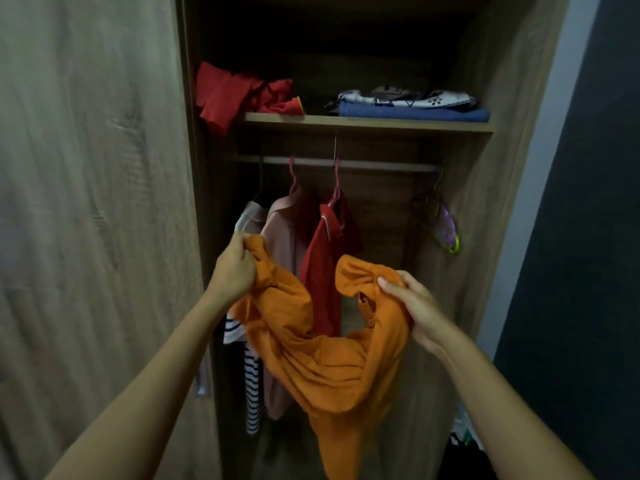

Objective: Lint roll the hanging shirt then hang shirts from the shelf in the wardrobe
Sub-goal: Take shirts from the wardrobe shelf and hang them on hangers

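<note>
An orange shirt [329, 368] hangs bunched between both hands in front of the open wardrobe. My left hand [233, 271] grips its upper left part and my right hand [412, 306] grips the right part near the collar. Behind it, on the rail [381, 165], hang a striped shirt [251, 386], a pink shirt [282, 237] and a red shirt [323, 271] on pink hangers. On the shelf [367, 123] above lie crumpled red clothes [239, 95] at the left and a folded blue and patterned stack [412, 105] at the right.
Empty hangers [441, 220], yellow and purple, dangle at the rail's right end. The wardrobe door [93, 220] stands open on the left. A dark wall [588, 202] is on the right, with some clothes low at the right edge [464, 431].
</note>
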The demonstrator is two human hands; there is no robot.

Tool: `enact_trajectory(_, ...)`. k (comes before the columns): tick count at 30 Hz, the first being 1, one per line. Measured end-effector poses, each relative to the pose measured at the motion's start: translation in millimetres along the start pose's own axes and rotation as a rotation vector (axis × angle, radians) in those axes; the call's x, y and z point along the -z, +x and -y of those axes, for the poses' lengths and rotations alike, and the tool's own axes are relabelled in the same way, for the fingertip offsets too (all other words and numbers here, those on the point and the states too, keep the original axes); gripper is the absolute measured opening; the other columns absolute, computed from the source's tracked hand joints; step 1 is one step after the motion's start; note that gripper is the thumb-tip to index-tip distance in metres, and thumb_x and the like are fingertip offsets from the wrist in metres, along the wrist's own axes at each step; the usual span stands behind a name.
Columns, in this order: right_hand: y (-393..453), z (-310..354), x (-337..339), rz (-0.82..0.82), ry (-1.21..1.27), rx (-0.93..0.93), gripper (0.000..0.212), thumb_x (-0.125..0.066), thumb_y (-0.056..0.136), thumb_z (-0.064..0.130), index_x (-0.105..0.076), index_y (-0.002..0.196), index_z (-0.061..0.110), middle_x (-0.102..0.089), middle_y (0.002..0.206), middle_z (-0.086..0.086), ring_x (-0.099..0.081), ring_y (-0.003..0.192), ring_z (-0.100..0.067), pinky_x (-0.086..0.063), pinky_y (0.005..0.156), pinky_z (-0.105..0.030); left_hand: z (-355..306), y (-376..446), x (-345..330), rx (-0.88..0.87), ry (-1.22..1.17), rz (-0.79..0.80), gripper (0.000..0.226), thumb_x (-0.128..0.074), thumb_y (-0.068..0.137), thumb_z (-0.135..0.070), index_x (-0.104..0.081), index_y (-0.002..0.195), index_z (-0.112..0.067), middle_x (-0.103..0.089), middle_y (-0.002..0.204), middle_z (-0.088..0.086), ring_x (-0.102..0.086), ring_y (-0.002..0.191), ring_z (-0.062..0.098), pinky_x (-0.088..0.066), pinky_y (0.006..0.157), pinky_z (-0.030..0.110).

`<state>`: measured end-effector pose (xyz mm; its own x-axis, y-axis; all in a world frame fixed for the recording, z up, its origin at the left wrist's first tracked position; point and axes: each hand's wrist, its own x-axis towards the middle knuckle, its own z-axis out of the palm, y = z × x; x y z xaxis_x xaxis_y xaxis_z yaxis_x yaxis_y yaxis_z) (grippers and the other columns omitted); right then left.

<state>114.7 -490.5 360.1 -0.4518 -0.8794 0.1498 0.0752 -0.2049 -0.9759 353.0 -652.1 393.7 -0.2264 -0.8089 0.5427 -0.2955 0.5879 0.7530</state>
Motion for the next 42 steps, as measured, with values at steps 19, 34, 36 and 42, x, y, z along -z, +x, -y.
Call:
enact_trajectory(19, 6.7, -13.4, -14.1, 0.139, -0.651, -0.014, 0.061, -0.068, 0.086, 0.014, -0.036, 0.135, 0.032, -0.05, 0.122, 0.006, -0.054, 0.103, -0.011, -0.048, 0.084, -0.029, -72.9, -5.9, -16.4, 0.002, -0.335, 0.275, 0.03, -0.029, 0.102, -0.009, -0.057, 0.101, -0.02, -0.051, 0.072, 0.003, -0.05, 0.063, 0.014, -0.044, 0.059, 0.028)
enact_trajectory(34, 8.7, -37.9, -44.8, 0.15, -0.578, 0.096, 0.085, -0.077, 0.058, 0.062, -0.037, 0.129, 0.037, -0.054, 0.131, 0.008, -0.055, 0.119, -0.013, -0.046, 0.103, -0.043, -116.2, -8.9, -21.6, -0.129, -0.406, 0.265, 0.032, -0.03, 0.102, -0.009, -0.06, 0.107, -0.019, -0.057, 0.082, 0.01, -0.053, 0.076, 0.025, -0.044, 0.071, 0.04)
enact_trajectory(36, 12.1, -39.1, -49.5, 0.243, -0.615, 0.084, 0.063, -0.075, 0.071, 0.05, -0.05, 0.126, 0.033, -0.062, 0.124, 0.007, -0.06, 0.113, -0.012, -0.048, 0.102, -0.042, -117.3, -9.0, -18.0, -0.143, -0.392, 0.251, 0.032, -0.029, 0.103, -0.008, -0.059, 0.112, -0.014, -0.058, 0.081, 0.005, -0.055, 0.071, 0.019, -0.047, 0.069, 0.035)
enact_trajectory(42, 12.9, -38.1, -61.4, 0.186, -0.539, 0.092, 0.015, -0.051, 0.098, 0.027, -0.063, 0.089, 0.03, -0.063, 0.074, 0.012, -0.062, 0.063, -0.003, -0.051, 0.056, -0.022, -102.9, -4.3, -6.7, -0.129, -0.358, 0.191, 0.031, -0.035, 0.103, -0.013, -0.056, 0.125, -0.015, -0.06, 0.088, 0.008, -0.058, 0.072, 0.013, -0.055, 0.079, 0.041)
